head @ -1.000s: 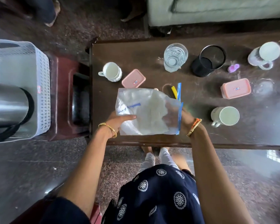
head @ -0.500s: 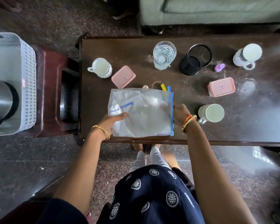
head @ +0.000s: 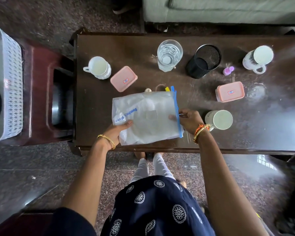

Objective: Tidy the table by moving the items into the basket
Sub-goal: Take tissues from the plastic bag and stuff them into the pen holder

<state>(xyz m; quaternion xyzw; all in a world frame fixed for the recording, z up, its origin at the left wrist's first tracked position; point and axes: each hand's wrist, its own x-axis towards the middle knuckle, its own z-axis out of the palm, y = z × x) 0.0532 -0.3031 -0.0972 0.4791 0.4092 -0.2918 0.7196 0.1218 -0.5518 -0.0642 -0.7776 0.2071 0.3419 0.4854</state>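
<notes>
A clear plastic zip pouch with a blue seal strip (head: 146,117) is held over the near edge of the dark wooden table (head: 211,133). The left hand (head: 117,132) grips its lower left corner, thumb laid flat on top. The right hand (head: 188,119) pinches the blue strip at the right edge, fingers curled. Both forearms reach forward. The white perforated plastic basket (head: 12,92) stands well apart, far left.

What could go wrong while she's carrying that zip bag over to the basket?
Both hands, left and right, hold the zip bag just above the table. Swinging it left toward the basket might clip the white mug or pink box. The limp bag may sag and hide small items beneath.
</notes>
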